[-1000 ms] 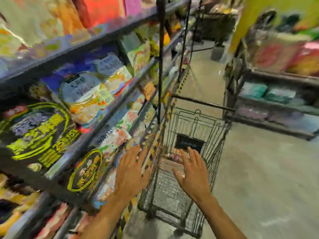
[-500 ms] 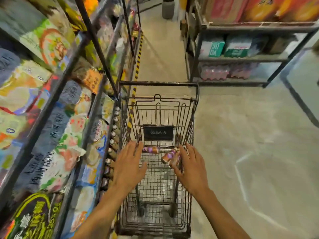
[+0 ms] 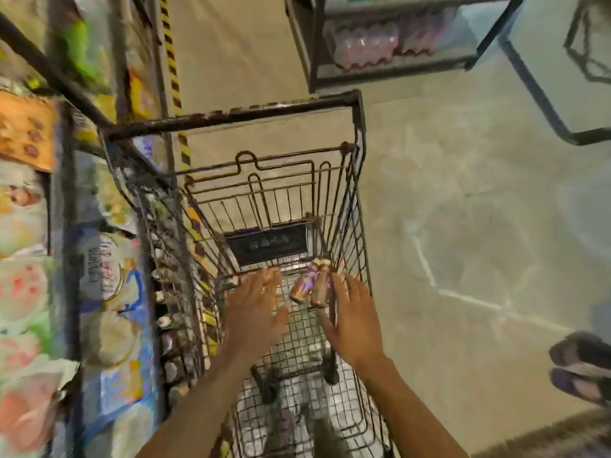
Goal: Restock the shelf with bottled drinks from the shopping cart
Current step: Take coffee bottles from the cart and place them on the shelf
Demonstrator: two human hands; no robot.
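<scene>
A black wire shopping cart [image 3: 358,166] stands in the aisle right under me. Two small brown bottled drinks with purple labels [image 3: 314,285] lie on its mesh floor near the far end. Another bottle [image 3: 272,277] peeks out from under my left fingers. My left hand [image 3: 254,312] hovers inside the cart with fingers spread, over that bottle. My right hand [image 3: 355,322] is open just right of the two bottles, fingertips beside them. The shelf [image 3: 66,226] runs along the left, with a row of bottle tops [image 3: 165,322] on its low level next to the cart.
The left shelf holds many colourful snack bags [image 3: 102,272]. A second rack with shrink-wrapped drink packs [image 3: 363,44] stands across the aisle ahead. Yellow-black tape [image 3: 172,61] marks the floor. A person's sandalled feet [image 3: 582,368] are at the right edge.
My view has swung from the shelf down onto the cart. Both hands have reached deeper into the cart, closer to the bottles on its floor. Neither hand has closed on anything.
</scene>
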